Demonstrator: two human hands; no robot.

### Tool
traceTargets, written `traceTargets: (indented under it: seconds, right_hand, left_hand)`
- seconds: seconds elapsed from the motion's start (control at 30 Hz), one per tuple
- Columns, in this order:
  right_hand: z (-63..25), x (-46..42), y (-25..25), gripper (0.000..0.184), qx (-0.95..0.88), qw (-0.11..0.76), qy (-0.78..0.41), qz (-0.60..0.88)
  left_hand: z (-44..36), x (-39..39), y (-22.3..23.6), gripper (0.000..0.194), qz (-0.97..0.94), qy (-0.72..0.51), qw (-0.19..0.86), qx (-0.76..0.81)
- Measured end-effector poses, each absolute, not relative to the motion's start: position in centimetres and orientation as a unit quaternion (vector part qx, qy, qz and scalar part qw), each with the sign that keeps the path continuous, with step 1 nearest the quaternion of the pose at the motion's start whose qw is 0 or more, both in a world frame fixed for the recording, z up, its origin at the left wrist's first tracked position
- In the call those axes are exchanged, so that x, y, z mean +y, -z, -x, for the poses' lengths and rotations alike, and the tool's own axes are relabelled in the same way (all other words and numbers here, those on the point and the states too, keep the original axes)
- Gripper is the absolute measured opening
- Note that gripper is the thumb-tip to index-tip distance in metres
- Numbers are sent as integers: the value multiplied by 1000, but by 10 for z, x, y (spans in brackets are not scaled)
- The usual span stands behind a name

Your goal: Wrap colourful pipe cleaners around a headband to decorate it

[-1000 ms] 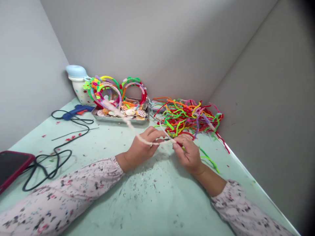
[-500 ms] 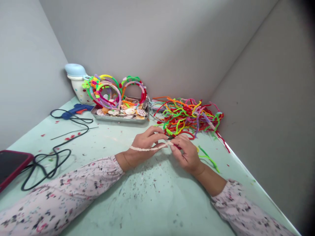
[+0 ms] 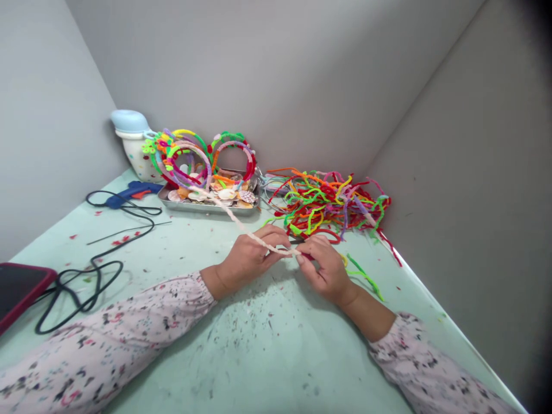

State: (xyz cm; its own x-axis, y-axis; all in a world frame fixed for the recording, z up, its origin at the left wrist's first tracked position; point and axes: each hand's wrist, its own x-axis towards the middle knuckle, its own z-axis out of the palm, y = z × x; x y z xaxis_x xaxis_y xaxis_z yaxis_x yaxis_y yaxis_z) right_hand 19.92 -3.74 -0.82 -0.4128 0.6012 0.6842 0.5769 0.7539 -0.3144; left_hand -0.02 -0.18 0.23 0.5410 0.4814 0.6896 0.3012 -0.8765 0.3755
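Head view, hands at mid-worktop (image 3: 276, 356). Left hand (image 3: 248, 261) and right hand (image 3: 325, 270) sit just apart, joined by a pale pink pipe cleaner (image 3: 245, 229). Left grip: fingers curled closed over the strand. Right grip: thumb and fingers pinched together on its near end, with a bit of red showing at the fingertips; exact contact is partly hidden. The strand's free length rises diagonally from the left hand and ends over the front of a metal tray (image 3: 207, 208) of seashells (image 3: 226, 194), near a cluster of pipe-cleaner hoops (image 3: 187, 158).

Tangled pile of colored pipe cleaners (image 3: 332, 201) lies just beyond the right hand, almost touching its fingers. A loose green pipe cleaner (image 3: 366, 278) lies beside the right wrist. A red strand from the pile trails along the worktop's right edge, where it meets the gray wall (image 3: 452, 172).

Fine dark scraps lie between the forearms. Well left of the hands: glue gun (image 3: 133, 190), black cord (image 3: 92, 270), and a phone (image 3: 17, 287) at the frame edge.
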Motion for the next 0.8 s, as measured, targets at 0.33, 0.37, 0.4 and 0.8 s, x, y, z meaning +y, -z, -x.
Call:
traceTargets:
  seconds: [0.33,0.37,0.4,0.8]
  right_hand:
    - [-200,-36,9,10,-844,409,-9,346]
    - [-200,-36,9,11,-844,409,-7,346]
    - [-200,-36,8,11,-844,409,-5,346]
    - [-200,-37,9,10,-849,399,9,347]
  left_hand:
    - [-1,0,4,13,-851,-459,131,219]
    - [-1,0,3,13,-850,-459,136,222]
    - [-1,-1,3,13,-849,-457,141,225]
    - [0,-10,-10,17,-842,-403,240,268]
